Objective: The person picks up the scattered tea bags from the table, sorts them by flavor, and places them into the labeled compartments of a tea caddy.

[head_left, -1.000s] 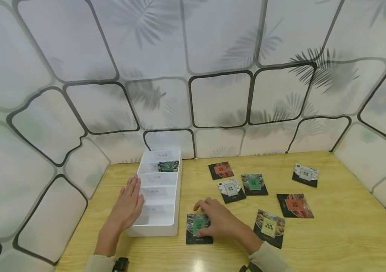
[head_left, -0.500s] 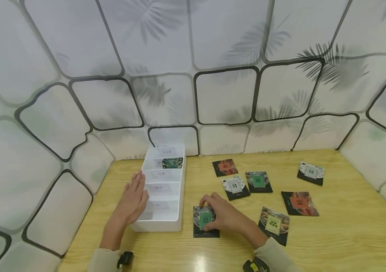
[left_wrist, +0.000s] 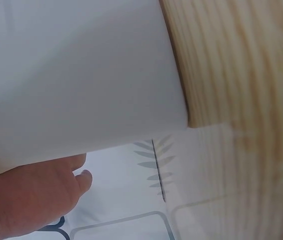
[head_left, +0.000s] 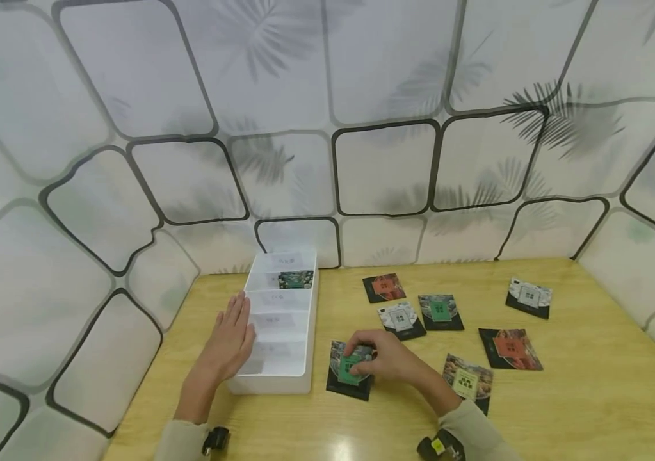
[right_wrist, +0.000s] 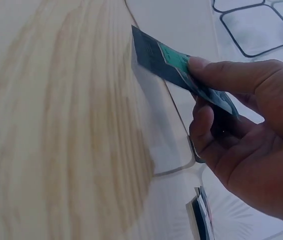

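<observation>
My right hand [head_left: 390,362] pinches a flat dark packet with a green label [head_left: 343,383] right of the white box. In the right wrist view, the thumb presses the packet's [right_wrist: 159,57] printed face and curled fingers support it from below; its far end tips up off the wood. My left hand [head_left: 226,342] lies along the left rim of the white divided box [head_left: 269,384], its fingers straight and together. The left wrist view has the box wall [left_wrist: 86,90] covering part of that hand [left_wrist: 36,195]. One dark green packet [head_left: 296,280] sits in a rear compartment.
Several more packets lie right of the box: red-labelled ones [head_left: 385,287] [head_left: 510,349], white-labelled ones [head_left: 401,320] [head_left: 529,297], a green-labelled one [head_left: 441,312] and a yellow-labelled one [head_left: 467,383] beside my right forearm. A patterned curtain [head_left: 381,169] backs the wooden table [head_left: 281,429].
My right fingers have closed on the green-labelled packet, which lay flat before and now is turned and lifted at one side. The left hand stays at the box rim; the head view has shifted slightly.
</observation>
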The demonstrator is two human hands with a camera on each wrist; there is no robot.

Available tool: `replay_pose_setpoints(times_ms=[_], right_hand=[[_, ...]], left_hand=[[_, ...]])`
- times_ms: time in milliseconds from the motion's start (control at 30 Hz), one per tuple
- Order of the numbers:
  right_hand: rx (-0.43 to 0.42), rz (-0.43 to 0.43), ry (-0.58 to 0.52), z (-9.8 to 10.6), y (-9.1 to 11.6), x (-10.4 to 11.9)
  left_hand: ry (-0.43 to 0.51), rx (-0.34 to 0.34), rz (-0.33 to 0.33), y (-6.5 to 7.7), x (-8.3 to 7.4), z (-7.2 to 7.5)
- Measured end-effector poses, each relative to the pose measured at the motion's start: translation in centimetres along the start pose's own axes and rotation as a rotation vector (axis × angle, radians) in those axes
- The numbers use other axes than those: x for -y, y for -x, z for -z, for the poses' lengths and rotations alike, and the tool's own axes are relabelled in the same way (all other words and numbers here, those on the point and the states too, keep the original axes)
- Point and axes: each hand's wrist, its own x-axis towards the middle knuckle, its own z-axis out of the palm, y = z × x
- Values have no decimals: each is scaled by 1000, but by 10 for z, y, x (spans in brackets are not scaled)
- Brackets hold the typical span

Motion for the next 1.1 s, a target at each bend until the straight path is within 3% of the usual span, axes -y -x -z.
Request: replay_pose_setpoints(times_ms=[200,433,700,1100], right_hand=[[-30,31,-17,5,2,-3],[-110,20,-18,12,5,-2],[-109,31,-112,16,2,5],[-186,30,-246,19,0,3]], left_hand=[[-9,-8,4,6,1,-3],[-6,-19,-13,3,-2,-5],[-9,-37,-11,3,-1,-3],[-20,-34,-9,3,-1,-2]])
